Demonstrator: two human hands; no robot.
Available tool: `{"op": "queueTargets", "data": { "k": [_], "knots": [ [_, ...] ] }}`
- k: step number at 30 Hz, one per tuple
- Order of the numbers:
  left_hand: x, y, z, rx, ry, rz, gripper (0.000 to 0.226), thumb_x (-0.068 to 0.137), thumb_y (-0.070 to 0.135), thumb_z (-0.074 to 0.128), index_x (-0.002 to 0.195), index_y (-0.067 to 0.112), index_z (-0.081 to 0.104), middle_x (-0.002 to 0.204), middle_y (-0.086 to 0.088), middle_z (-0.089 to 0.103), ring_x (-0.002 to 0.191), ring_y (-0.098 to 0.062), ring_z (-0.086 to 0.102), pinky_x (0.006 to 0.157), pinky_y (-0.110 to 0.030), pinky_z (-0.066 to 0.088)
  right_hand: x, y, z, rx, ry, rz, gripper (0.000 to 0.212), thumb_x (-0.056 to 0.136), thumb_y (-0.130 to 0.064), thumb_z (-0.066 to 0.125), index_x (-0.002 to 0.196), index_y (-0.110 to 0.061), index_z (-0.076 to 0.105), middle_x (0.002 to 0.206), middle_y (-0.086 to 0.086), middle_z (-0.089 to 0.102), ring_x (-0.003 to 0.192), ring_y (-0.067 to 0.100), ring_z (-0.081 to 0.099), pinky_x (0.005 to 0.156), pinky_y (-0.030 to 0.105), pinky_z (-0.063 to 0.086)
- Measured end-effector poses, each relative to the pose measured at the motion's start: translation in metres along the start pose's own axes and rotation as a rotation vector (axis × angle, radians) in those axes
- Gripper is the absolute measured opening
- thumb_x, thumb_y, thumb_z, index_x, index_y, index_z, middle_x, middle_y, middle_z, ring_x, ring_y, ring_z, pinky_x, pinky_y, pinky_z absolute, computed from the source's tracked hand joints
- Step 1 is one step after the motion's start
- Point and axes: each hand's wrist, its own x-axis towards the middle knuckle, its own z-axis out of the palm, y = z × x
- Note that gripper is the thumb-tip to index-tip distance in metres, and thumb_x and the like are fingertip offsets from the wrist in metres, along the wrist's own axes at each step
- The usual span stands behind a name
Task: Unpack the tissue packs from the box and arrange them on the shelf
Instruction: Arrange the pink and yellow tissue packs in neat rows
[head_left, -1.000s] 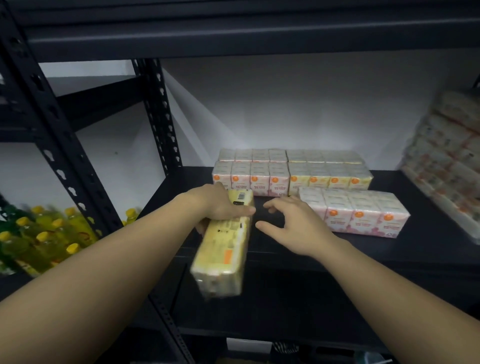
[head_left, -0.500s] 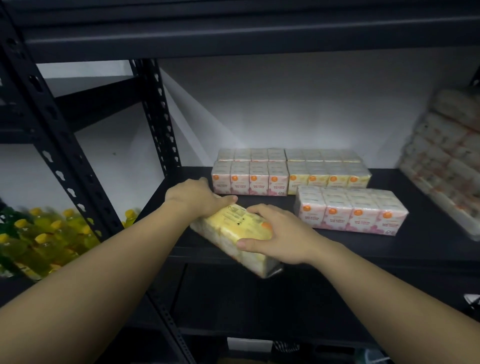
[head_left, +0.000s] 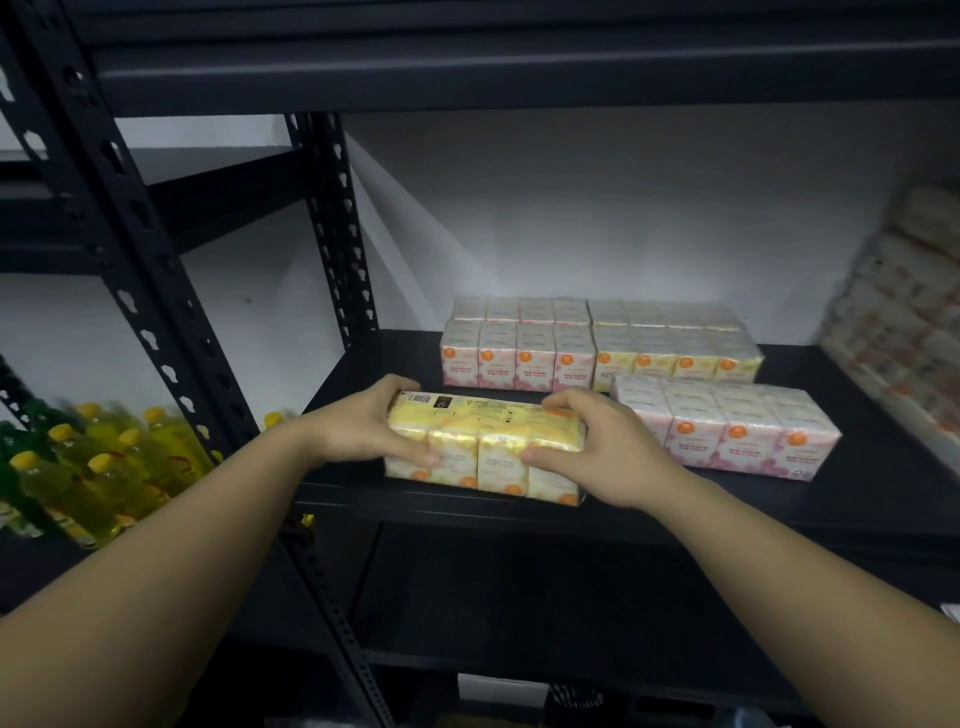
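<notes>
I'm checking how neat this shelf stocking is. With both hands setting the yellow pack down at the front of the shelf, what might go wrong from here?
1. The yellow tissue pack sits near the front edge of the shelf; released there, it might tip off.
2. Sliding it back, the right hand could nudge the front pink pack beside it.
3. It lies slightly askew to the back row, so the row may end crooked.

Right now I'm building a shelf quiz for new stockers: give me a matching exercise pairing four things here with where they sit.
Things:
1. yellow pack
2. pink pack in front
3. pink pack at the back
4. yellow bottles

Places:
A. left rear of shelf
B. held by both hands at shelf front
C. next bay, far left
D. right of the held pack

Pairs: 1-B, 2-D, 3-A, 4-C
</notes>
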Motion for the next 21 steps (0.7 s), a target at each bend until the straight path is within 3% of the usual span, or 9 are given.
{"op": "queueTargets", "data": {
  "k": [2,4,6,8,10,14,17,21],
  "knots": [
    [-0.001,-0.005,0.002,-0.009,0.056,0.014,0.102,0.061,0.045,0.098,0.143,0.029,0.039,0.126,0.007,0.063,0.109,-0.009,0.067,0.091,-0.024,0.053,0.003,-0.001,-0.001,0.05,0.024,0.035,0.066,0.084,-0.061,0.074,0.139,-0.032,0.052,0.136,-0.014,0.054,0.122,0.009,0.052,0.099,0.036,0.05],
    [-0.001,-0.006,0.004,-0.047,0.136,0.013,0.089,0.066,0.045,0.094,0.136,0.027,0.043,0.121,0.004,0.066,0.1,-0.01,0.071,0.081,-0.022,0.054,0.006,-0.003,-0.001,0.101,0.064,0.078,0.054,0.088,-0.061,0.07,0.13,-0.031,0.054,0.132,-0.014,0.055,0.118,0.009,0.054,0.09,0.029,0.05],
    [-0.001,-0.006,0.005,-0.122,0.186,0.0,0.078,0.067,0.053,0.091,0.126,0.024,0.05,0.114,0.002,0.072,0.093,-0.011,0.075,0.076,-0.025,0.058,0.01,-0.003,-0.002,0.099,0.12,0.122,0.044,0.091,-0.065,0.062,0.117,-0.031,0.056,0.123,-0.011,0.061,0.106,0.009,0.059,0.082,0.03,0.053],
    [-0.002,-0.008,0.006,-0.103,0.232,0.001,0.075,0.063,0.071,0.084,0.117,0.026,0.057,0.109,0.005,0.075,0.094,-0.011,0.075,0.085,-0.035,0.06,0.011,-0.002,0.0,0.049,0.106,0.137,0.043,0.091,-0.071,0.055,0.112,-0.033,0.056,0.115,-0.009,0.064,0.097,0.007,0.062,0.083,0.039,0.057],
    [-0.006,-0.006,0.009,-0.032,0.265,0.004,0.074,0.064,0.08,0.072,0.116,0.029,0.062,0.11,0.011,0.074,0.099,-0.007,0.071,0.088,-0.032,0.056,0.01,0.0,0.006,0.022,0.043,0.138,0.048,0.091,-0.073,0.053,0.12,-0.034,0.054,0.122,-0.009,0.064,0.103,0.009,0.062,0.088,0.042,0.058],
    [-0.009,-0.003,0.015,-0.008,0.294,-0.005,0.073,0.076,0.078,0.063,0.127,0.025,0.057,0.113,0.013,0.069,0.1,-0.005,0.066,0.079,-0.026,0.052,0.007,0.0,0.009,0.001,0.067,0.093,0.072,0.087,-0.074,0.059,0.144,-0.034,0.042,0.15,-0.01,0.048,0.132,0.015,0.051,0.104,0.044,0.05],
    [-0.008,-0.005,0.017,0.008,0.343,-0.055,0.071,0.075,0.082,0.061,0.114,0.023,0.054,0.103,0.004,0.069,0.089,-0.015,0.07,0.075,-0.038,0.061,0.006,-0.002,0.007,-0.022,0.055,0.048,0.072,0.087,-0.069,0.065,0.146,-0.033,0.044,0.145,-0.008,0.048,0.126,0.013,0.049,0.099,0.037,0.048],
    [-0.009,-0.005,0.021,0.015,0.284,-0.074,0.067,0.074,0.078,0.067,0.109,0.022,0.055,0.094,-0.003,0.072,0.082,-0.02,0.073,0.069,-0.035,0.064,0.007,-0.006,0.006,-0.069,0.046,0.041,0.072,0.09,-0.07,0.059,0.149,-0.032,0.047,0.143,-0.01,0.049,0.127,0.014,0.049,0.097,0.034,0.046]
  ]
}}
